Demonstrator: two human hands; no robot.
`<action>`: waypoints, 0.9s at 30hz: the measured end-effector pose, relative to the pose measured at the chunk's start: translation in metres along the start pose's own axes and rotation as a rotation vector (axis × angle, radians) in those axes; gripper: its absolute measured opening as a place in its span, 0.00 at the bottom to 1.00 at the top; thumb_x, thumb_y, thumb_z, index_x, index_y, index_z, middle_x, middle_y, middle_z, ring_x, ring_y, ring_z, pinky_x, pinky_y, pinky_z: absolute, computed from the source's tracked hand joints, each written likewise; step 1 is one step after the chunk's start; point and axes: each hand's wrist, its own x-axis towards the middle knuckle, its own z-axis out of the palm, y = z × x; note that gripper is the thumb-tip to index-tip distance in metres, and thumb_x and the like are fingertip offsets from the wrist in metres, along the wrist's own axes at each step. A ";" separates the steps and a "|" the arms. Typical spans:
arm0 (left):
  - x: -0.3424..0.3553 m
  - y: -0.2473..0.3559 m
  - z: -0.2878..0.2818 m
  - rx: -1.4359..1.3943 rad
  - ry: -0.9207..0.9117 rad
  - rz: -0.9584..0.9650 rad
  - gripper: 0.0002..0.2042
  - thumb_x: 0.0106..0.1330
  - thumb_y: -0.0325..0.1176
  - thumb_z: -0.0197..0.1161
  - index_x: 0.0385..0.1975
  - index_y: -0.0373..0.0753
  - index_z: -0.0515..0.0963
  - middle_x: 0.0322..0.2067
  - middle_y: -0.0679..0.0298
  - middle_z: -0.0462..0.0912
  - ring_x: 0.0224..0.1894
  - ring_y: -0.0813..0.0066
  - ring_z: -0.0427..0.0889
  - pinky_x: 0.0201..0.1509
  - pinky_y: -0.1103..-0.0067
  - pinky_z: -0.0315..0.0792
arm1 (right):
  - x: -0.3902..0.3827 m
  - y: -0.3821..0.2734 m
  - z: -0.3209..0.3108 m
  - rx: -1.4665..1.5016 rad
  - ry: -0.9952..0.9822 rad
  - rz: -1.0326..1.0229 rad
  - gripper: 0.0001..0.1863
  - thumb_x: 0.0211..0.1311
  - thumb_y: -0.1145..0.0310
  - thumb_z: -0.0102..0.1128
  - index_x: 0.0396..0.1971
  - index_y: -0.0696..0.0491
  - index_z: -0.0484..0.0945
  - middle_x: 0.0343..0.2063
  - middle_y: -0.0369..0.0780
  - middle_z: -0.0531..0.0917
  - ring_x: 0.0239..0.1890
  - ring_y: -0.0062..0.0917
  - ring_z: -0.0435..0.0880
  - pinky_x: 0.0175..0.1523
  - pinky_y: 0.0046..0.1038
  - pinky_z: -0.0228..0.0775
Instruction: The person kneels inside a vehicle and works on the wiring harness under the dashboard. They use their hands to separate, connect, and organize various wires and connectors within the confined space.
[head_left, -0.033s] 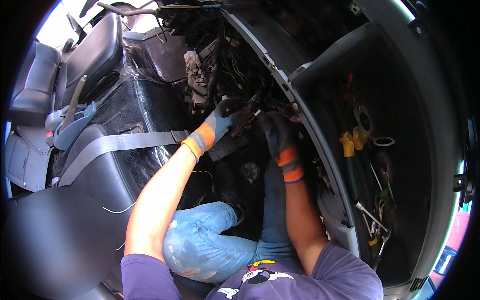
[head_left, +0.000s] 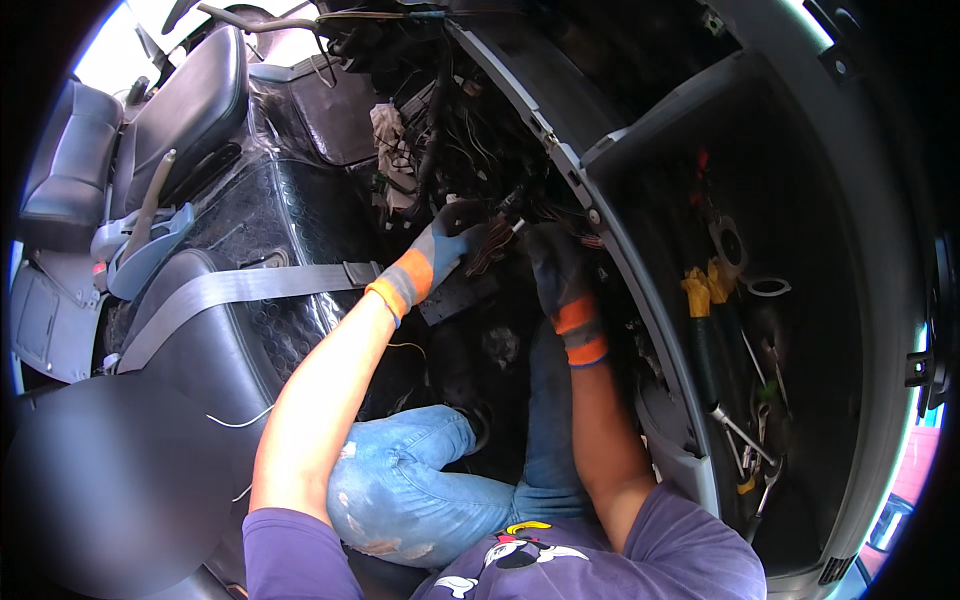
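Observation:
My left hand, in an orange, grey and blue glove, is closed at a dark wiring bundle with brownish wires under the dashboard. My right hand, gloved alike, is just right of that bundle, beside a small white cylindrical piece; its fingers are curled and shadowed, so what they hold is unclear. Loose cables and crumpled pale material lie above my hands.
Seats, a lever and a grey belt are at left. A dashboard edge runs along my right, beside a compartment holding yellow-handled tools and wrenches. My jeans-clad legs are below.
My left hand and forearm have shifted very slightly to the right. My right hand is almost unchanged.

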 end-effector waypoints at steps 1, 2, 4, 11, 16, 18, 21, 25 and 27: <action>0.001 -0.002 0.000 -0.045 -0.022 -0.016 0.23 0.66 0.34 0.61 0.61 0.41 0.68 0.52 0.63 0.77 0.51 0.78 0.75 0.54 0.81 0.72 | -0.001 -0.005 0.003 0.048 0.062 0.005 0.15 0.68 0.58 0.56 0.35 0.56 0.79 0.29 0.45 0.82 0.34 0.32 0.81 0.42 0.31 0.71; -0.002 -0.002 0.002 -0.081 -0.014 -0.036 0.23 0.66 0.33 0.61 0.61 0.40 0.68 0.52 0.63 0.77 0.53 0.77 0.75 0.56 0.81 0.71 | -0.001 -0.017 0.007 0.003 0.065 0.008 0.14 0.68 0.58 0.56 0.37 0.55 0.80 0.29 0.45 0.82 0.35 0.32 0.81 0.42 0.31 0.71; -0.006 0.003 0.006 -0.065 -0.018 -0.041 0.24 0.67 0.34 0.61 0.62 0.39 0.67 0.53 0.62 0.77 0.54 0.77 0.74 0.57 0.80 0.70 | 0.002 -0.041 0.011 -0.091 0.079 0.010 0.14 0.69 0.58 0.55 0.40 0.54 0.80 0.31 0.45 0.81 0.36 0.32 0.81 0.43 0.30 0.71; -0.010 0.050 -0.010 0.034 0.229 -0.038 0.26 0.70 0.41 0.56 0.64 0.37 0.64 0.56 0.59 0.75 0.57 0.73 0.73 0.59 0.79 0.68 | 0.028 -0.022 0.051 0.582 0.129 0.171 0.14 0.67 0.63 0.58 0.47 0.56 0.78 0.38 0.38 0.81 0.40 0.19 0.79 0.44 0.26 0.72; -0.014 0.057 -0.030 -0.208 0.105 0.046 0.25 0.68 0.41 0.57 0.62 0.35 0.66 0.52 0.57 0.75 0.50 0.68 0.78 0.53 0.77 0.73 | 0.044 -0.043 0.076 0.445 -0.304 0.124 0.18 0.64 0.66 0.61 0.51 0.57 0.75 0.40 0.36 0.80 0.39 0.18 0.77 0.47 0.24 0.71; -0.016 0.062 -0.042 -0.242 0.134 0.023 0.24 0.67 0.39 0.59 0.59 0.33 0.68 0.44 0.59 0.78 0.44 0.69 0.80 0.49 0.77 0.74 | 0.043 -0.051 0.091 0.477 -0.229 0.087 0.21 0.62 0.65 0.64 0.53 0.56 0.74 0.39 0.36 0.80 0.39 0.19 0.77 0.48 0.23 0.71; -0.022 0.079 -0.047 -0.306 0.401 0.004 0.24 0.64 0.41 0.63 0.55 0.34 0.70 0.39 0.62 0.80 0.37 0.70 0.82 0.43 0.72 0.77 | 0.038 -0.042 0.107 0.517 -0.134 0.164 0.28 0.56 0.65 0.69 0.55 0.56 0.72 0.34 0.36 0.82 0.39 0.20 0.78 0.48 0.24 0.71; -0.034 0.104 -0.120 1.175 0.706 -0.135 0.27 0.57 0.46 0.68 0.55 0.41 0.73 0.45 0.55 0.83 0.44 0.58 0.84 0.48 0.67 0.77 | 0.028 -0.025 0.102 0.434 -0.149 0.246 0.29 0.55 0.65 0.69 0.56 0.56 0.72 0.33 0.37 0.82 0.37 0.20 0.79 0.46 0.24 0.72; -0.043 0.102 -0.153 1.543 0.756 -0.302 0.24 0.55 0.46 0.68 0.50 0.43 0.77 0.45 0.53 0.84 0.48 0.54 0.83 0.51 0.66 0.76 | 0.021 -0.021 0.108 0.460 -0.196 0.275 0.28 0.55 0.65 0.69 0.55 0.56 0.72 0.33 0.37 0.82 0.37 0.19 0.79 0.46 0.24 0.72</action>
